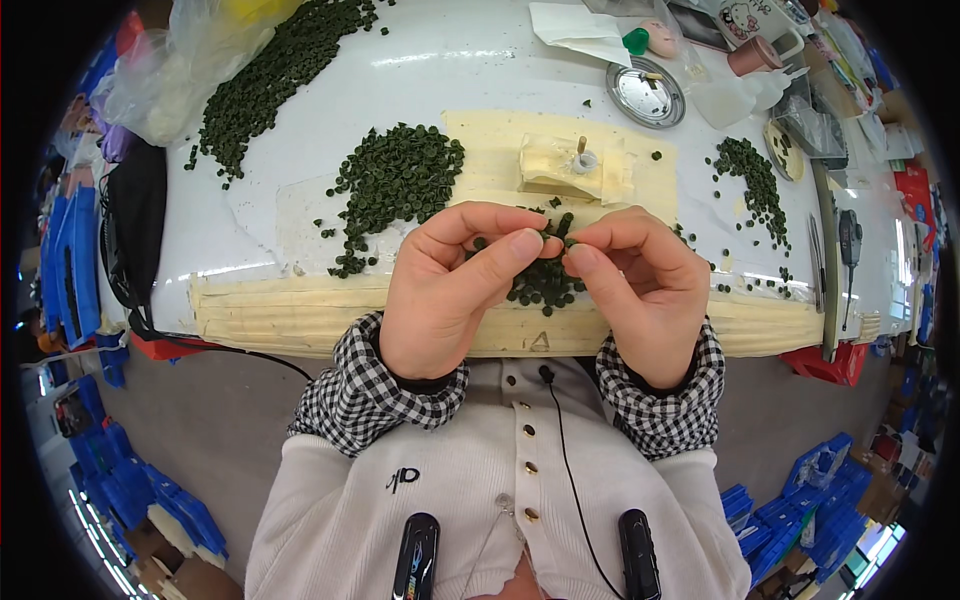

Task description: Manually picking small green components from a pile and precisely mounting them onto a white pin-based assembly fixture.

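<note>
Over the near edge of the table, my left hand [448,285] and my right hand [648,290] come close together, fingertips almost touching. Thumb and forefinger of the left pinch a small dark green cap-like piece. Another such piece [571,242] is between the right thumb and forefinger. Just beneath the fingers lies a little heap of the same green pieces [545,288], partly hidden by my hands. Beyond them stands a cream tape-covered block [548,178] with a thin upright peg [581,146], on a cream sheet [480,135].
Larger heaps of green pieces lie at left [400,175] and far left [265,85], with a smaller scatter [750,185] at right. A round metal dish [645,92] and white bottle [728,100] stand far right. Cream padding [270,312] lines the near edge.
</note>
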`<state>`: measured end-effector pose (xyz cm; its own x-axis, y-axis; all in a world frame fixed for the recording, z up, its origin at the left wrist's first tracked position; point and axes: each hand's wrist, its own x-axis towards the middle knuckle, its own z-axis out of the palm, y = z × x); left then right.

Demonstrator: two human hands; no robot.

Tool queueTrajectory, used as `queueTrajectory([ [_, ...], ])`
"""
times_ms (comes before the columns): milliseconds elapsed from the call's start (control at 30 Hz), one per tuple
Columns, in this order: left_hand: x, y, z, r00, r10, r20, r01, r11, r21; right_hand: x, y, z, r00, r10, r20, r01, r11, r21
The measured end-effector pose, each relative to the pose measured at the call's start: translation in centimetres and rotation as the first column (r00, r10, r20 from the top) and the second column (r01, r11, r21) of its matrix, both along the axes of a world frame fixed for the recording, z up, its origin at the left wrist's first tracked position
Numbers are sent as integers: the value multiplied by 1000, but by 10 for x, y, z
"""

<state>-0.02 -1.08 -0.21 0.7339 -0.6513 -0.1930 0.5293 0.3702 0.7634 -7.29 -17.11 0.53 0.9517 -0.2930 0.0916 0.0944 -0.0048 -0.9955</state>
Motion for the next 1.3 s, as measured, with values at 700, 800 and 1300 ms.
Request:
queueTrajectory([
  [700,-2,1,-1,922,21,387,-132,955,264,1,0,1,1000,-13,10,13,999,-53],
  [800,-2,1,-1,892,6,452,-157,942,298,1,0,1,1000,-16,24,18,996,-84],
  [1300,-2,-1,-5,831,77,552,-239,944,228,-2,-1,7,982,35,187,56,885,-462],
])
